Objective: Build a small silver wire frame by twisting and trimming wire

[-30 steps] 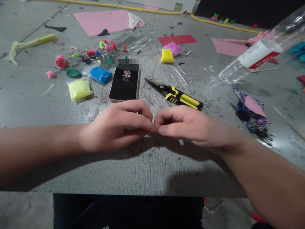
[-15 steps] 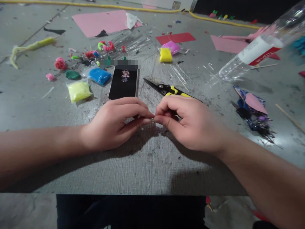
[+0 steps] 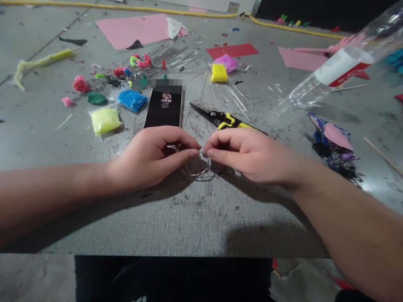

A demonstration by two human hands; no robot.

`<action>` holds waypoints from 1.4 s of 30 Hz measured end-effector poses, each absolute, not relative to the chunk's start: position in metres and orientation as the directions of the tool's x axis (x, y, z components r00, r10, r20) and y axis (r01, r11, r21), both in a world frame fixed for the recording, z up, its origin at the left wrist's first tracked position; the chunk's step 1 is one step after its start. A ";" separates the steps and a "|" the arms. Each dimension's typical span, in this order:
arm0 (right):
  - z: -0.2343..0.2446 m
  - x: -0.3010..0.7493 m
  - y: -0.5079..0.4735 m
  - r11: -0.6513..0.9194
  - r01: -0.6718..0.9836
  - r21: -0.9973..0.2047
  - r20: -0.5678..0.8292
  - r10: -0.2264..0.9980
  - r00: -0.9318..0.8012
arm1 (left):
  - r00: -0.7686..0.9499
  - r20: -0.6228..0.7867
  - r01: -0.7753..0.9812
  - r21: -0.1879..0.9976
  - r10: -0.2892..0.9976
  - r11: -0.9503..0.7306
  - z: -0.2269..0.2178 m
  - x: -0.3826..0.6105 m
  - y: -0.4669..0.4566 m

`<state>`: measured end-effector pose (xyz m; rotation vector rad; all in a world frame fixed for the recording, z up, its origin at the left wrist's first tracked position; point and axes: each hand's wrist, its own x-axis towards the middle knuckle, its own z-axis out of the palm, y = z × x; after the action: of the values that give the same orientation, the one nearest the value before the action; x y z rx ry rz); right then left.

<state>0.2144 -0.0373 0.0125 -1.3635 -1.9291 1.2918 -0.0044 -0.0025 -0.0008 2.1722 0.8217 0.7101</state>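
Observation:
Between my two hands is a thin silvery wire (image 3: 199,174), bent into a loop that hangs just above the tabletop. My left hand (image 3: 153,157) pinches it with thumb and index finger, and part of the loop runs behind that thumb. My right hand (image 3: 255,157), also closed in a pinch, grips the wire's other side only a small gap away. Just beyond my right hand lie black-and-yellow pliers (image 3: 214,116), their handles partly covered by it. A phone (image 3: 163,109) with a lit lock screen lies beyond my left hand.
Clay packets in light yellow (image 3: 105,120), blue (image 3: 132,100) and bright yellow (image 3: 219,73) lie farther back. A clear bottle (image 3: 321,77) is at the right, near a dark cluster of trinkets (image 3: 335,155). Pink paper (image 3: 132,29) and a yellow cord (image 3: 157,8) are at the back.
My fingertips have shifted slightly and my left thumb has parted from the fingers behind it. The wire loop, mostly hidden before, now shows below my fingertips.

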 end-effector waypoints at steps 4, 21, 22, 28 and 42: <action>0.006 0.213 -0.039 0.444 0.487 -0.752 0.176 0.847 -0.501 | 0.664 0.151 0.287 0.853 0.732 -0.437 0.002 -0.003 -0.002; -0.013 0.220 -0.033 0.594 0.745 -0.305 0.604 0.725 -0.330 | 0.598 -0.168 0.075 0.985 0.783 0.154 -0.002 -0.001 0.009; -0.015 0.224 -0.031 0.481 0.836 -0.263 0.579 0.772 -0.261 | 0.570 -0.168 0.072 0.985 0.805 0.155 -0.004 -0.001 0.009; -0.018 0.236 -0.020 0.062 0.993 -0.099 0.226 0.973 -0.039 | 0.512 -0.091 0.117 0.993 0.854 0.036 -0.003 -0.003 0.006; -0.008 0.214 -0.033 -0.026 0.221 -0.975 -0.015 0.999 0.050 | 0.393 0.082 -0.016 0.996 0.916 -0.082 0.004 -0.011 0.015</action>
<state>0.2143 -0.0334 -0.0083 -1.4099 -1.3244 1.0745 -0.0110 0.0148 0.0041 1.4346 0.8648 0.9628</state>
